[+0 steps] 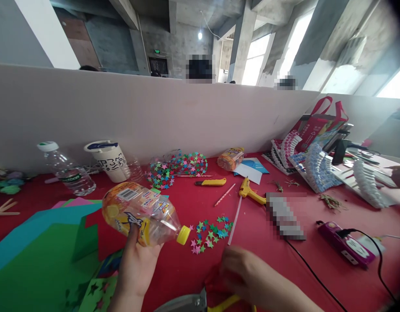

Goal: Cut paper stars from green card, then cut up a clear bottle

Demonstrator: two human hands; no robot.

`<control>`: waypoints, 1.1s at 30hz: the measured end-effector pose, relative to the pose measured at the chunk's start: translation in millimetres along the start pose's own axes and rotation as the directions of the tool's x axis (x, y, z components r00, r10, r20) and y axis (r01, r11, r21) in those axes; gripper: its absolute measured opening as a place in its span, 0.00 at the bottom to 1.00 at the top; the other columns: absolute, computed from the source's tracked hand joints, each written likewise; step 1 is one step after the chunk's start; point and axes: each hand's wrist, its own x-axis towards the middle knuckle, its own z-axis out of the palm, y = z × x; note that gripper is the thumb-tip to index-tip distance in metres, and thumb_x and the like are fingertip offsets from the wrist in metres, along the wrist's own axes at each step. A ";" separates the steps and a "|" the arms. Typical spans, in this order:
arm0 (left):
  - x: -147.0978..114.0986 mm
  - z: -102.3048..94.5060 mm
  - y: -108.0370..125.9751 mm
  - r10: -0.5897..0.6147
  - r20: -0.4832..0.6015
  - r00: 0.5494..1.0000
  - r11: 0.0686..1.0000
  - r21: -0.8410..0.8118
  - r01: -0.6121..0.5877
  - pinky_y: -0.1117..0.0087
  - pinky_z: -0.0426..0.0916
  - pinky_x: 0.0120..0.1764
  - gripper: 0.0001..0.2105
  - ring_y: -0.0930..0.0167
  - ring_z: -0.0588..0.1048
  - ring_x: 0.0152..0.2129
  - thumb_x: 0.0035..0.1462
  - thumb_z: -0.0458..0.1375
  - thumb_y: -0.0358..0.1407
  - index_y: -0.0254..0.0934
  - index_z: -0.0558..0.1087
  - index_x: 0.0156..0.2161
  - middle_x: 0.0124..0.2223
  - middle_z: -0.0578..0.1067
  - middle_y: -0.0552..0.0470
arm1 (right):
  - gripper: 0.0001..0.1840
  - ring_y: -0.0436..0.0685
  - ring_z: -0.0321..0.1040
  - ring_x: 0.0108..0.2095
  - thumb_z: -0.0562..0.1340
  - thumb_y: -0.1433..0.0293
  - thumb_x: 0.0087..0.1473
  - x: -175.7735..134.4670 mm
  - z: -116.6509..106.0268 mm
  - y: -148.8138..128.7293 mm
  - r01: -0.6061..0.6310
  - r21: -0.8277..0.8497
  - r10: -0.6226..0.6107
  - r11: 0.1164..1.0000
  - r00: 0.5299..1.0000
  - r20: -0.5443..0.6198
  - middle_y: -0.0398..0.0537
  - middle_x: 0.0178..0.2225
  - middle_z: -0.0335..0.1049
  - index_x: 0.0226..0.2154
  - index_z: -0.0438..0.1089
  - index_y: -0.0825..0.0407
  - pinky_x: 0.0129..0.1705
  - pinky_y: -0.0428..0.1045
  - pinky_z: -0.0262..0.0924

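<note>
Lying on its side in the left hand [134, 266], one clear plastic bottle [143, 213] with an orange label and a yellow cap [183, 235] is held just above the red surface [193, 268], cap pointing right; the fingers are clamped around its underside with the thumb up on the label. The right hand [243, 271] sits low near the bottom edge, fingers drawn together around something red, but it is blurred and I cannot tell what it grips or how tightly. Just right of the cap lies one scatter of small foam stars [210, 234] in green, blue and pink, too many to count. One thin white stick [235, 221] runs up from there to one yellow glue gun [250, 193]. Beyond these lie one yellow box cutter [211, 182], one pink stick [224, 195] and a second orange-labelled bottle [231, 158] on its side. A larger star-covered piece [177, 167] lies against the white partition [154, 108]. To the left stand one white cup [109, 161] with a lid and one clear water bottle [68, 171] with a white cap. Green and blue foam sheets [40, 255] cover the near left. At the right, one purple power strip [346, 243] with a black cable [312, 271] plugged in
</note>
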 end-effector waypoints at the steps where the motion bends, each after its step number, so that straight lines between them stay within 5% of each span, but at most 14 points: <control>1: 0.1 -0.2 0.1 0.006 -0.001 1.000 1.000 -0.002 -0.006 0.65 0.71 0.47 0.18 0.68 0.75 0.44 0.61 0.51 0.44 0.49 0.69 0.55 0.51 0.76 0.55 | 0.08 0.53 0.70 0.39 0.60 0.76 0.54 5.5 -2.5 9.0 -0.097 -0.052 0.091 0.994 0.991 -0.100 0.45 0.40 0.73 0.36 0.71 0.49 0.42 0.43 0.65; 6: 0.6 -2.8 0.7 0.014 -0.021 1.000 0.999 0.041 -0.013 0.65 0.72 0.44 0.19 0.65 0.74 0.46 0.59 0.52 0.46 0.46 0.70 0.54 0.49 0.77 0.51 | 0.18 0.66 0.65 0.50 0.52 0.76 0.60 25.8 -18.0 60.1 -0.309 -0.188 0.245 0.932 0.922 -0.301 0.64 0.49 0.69 0.51 0.65 0.62 0.50 0.59 0.60; 12: -1.2 -1.5 2.1 0.015 -0.012 1.000 0.999 0.041 -0.015 0.63 0.73 0.42 0.19 0.65 0.75 0.44 0.60 0.52 0.45 0.45 0.70 0.53 0.47 0.78 0.51 | 0.16 0.72 0.70 0.38 0.51 0.71 0.61 18.1 -32.2 77.3 -0.410 -0.312 0.283 0.857 0.881 -0.379 0.63 0.31 0.75 0.41 0.72 0.61 0.42 0.68 0.60; 15: -2.4 0.6 0.6 0.011 -0.002 1.000 1.000 0.025 -0.011 0.63 0.72 0.44 0.19 0.65 0.74 0.45 0.60 0.52 0.45 0.44 0.70 0.54 0.49 0.77 0.50 | 0.20 0.71 0.66 0.46 0.55 0.63 0.60 28.3 -21.0 57.1 -0.314 -0.334 0.194 0.889 0.917 -0.348 0.64 0.44 0.72 0.49 0.67 0.59 0.48 0.66 0.59; 18: -2.8 0.4 -0.9 0.001 0.018 1.000 1.000 0.007 -0.001 0.62 0.70 0.48 0.19 0.65 0.74 0.46 0.60 0.52 0.44 0.44 0.69 0.54 0.50 0.77 0.50 | 0.32 0.69 0.56 0.57 0.60 0.54 0.55 52.8 2.7 23.6 -0.082 -0.337 0.007 0.938 0.976 -0.219 0.59 0.56 0.64 0.57 0.61 0.53 0.60 0.66 0.46; 21: -1.0 -1.9 0.6 0.019 0.014 1.000 1.000 -0.008 -0.019 0.62 0.69 0.50 0.18 0.65 0.74 0.46 0.60 0.52 0.43 0.44 0.69 0.55 0.49 0.77 0.50 | 0.43 0.69 0.50 0.60 0.59 0.46 0.51 77.2 26.3 -5.5 0.095 -0.315 -0.143 0.944 0.981 -0.133 0.59 0.60 0.59 0.61 0.55 0.53 0.63 0.67 0.38; 24: 2.0 -4.0 4.2 0.035 0.001 0.999 0.999 -0.016 -0.035 0.61 0.68 0.51 0.19 0.66 0.75 0.45 0.60 0.52 0.45 0.44 0.69 0.55 0.48 0.78 0.51 | 0.42 0.67 0.44 0.63 0.56 0.45 0.52 90.9 42.0 -14.5 0.219 -0.306 -0.254 0.926 0.964 -0.078 0.59 0.62 0.56 0.60 0.57 0.55 0.65 0.66 0.33; 27: 3.5 -4.5 6.0 0.019 0.009 1.000 0.999 -0.042 -0.018 0.62 0.67 0.52 0.19 0.66 0.74 0.47 0.61 0.50 0.45 0.46 0.69 0.55 0.49 0.77 0.52 | 0.41 0.68 0.43 0.64 0.55 0.45 0.54 100.3 48.5 -3.0 0.226 -0.321 -0.265 0.920 0.961 -0.084 0.61 0.61 0.56 0.60 0.57 0.56 0.64 0.68 0.33; 33: 2.6 -7.3 3.2 -0.019 -0.002 1.000 1.000 -0.023 0.019 0.61 0.68 0.50 0.19 0.65 0.73 0.48 0.60 0.51 0.45 0.46 0.68 0.55 0.50 0.77 0.51 | 0.31 0.73 0.44 0.63 0.55 0.57 0.60 127.1 31.0 32.5 0.025 -0.355 -0.115 0.934 0.965 -0.234 0.69 0.61 0.54 0.58 0.58 0.60 0.61 0.73 0.32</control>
